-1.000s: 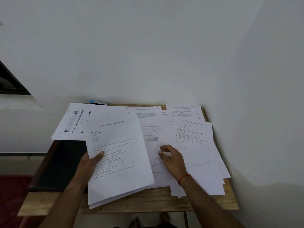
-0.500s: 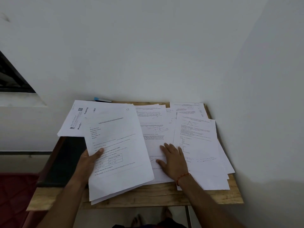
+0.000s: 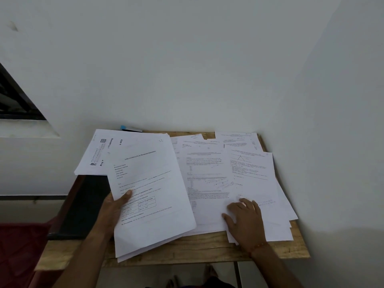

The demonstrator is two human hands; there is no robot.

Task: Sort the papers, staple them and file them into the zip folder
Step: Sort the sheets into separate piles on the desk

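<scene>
My left hand (image 3: 113,210) grips a sheaf of printed white sheets (image 3: 151,194) by its left edge, thumb on top, lifted above the table's left half. Under its far corner lies a sheet with bold sideways print (image 3: 97,154). My right hand (image 3: 246,220) lies flat with straight fingers on the loose papers (image 3: 209,183) spread over the table's right half, touching where two sheets overlap. A page with a triangle diagram (image 3: 249,169) lies just beyond it. A dark flat folder-like thing (image 3: 83,208) lies at the table's left, partly hidden by the sheaf.
The small wooden table (image 3: 207,248) stands in a corner, white walls behind and to the right. A blue-tipped object (image 3: 131,128) peeks out at the back edge. A dark window opening (image 3: 16,100) is at far left, red fabric (image 3: 20,252) at lower left.
My right hand went from curled fingers on the spread papers to flat, and slid right onto the overlap with the right-hand pile. The left hand keeps holding the sheaf.
</scene>
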